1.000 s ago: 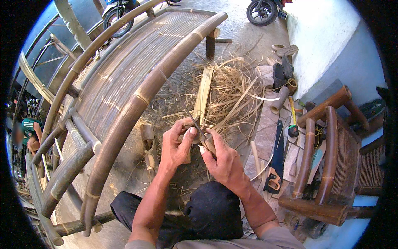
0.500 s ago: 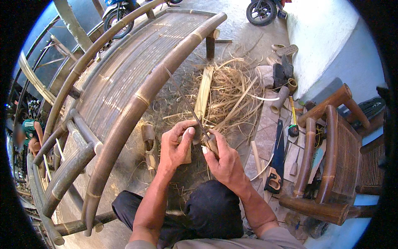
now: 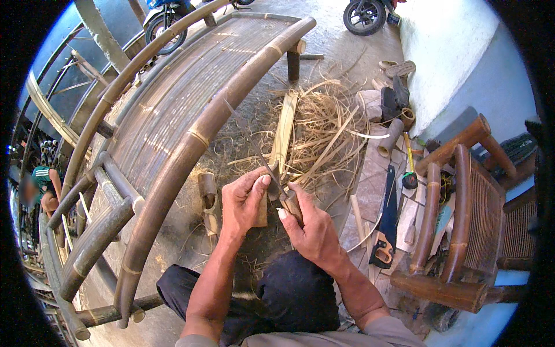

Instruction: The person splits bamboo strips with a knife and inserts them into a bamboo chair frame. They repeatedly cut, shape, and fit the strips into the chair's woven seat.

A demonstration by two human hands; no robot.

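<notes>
My left hand is closed in a pinch, thumb against fingers, on a long thin bamboo strip that slants away toward the far left. Close beside it, my right hand grips a knife by its wooden handle. The knife's dark blade lies against the strip between both hands, partly hidden by my fingers. A light block of bamboo or wood shows just under my left hand. Past my hands lies a flat pale bamboo slat beside a heap of curly shavings.
A long bamboo bench curves along my left. To the right lie a handsaw, a tape measure and a brown bamboo chair. Cut bamboo tubes stand left of my hands. A person sits at the far left.
My right hand and the knife have shifted slightly down and left, closer to my left hand. The strip's far end has moved a little to the left and down.
</notes>
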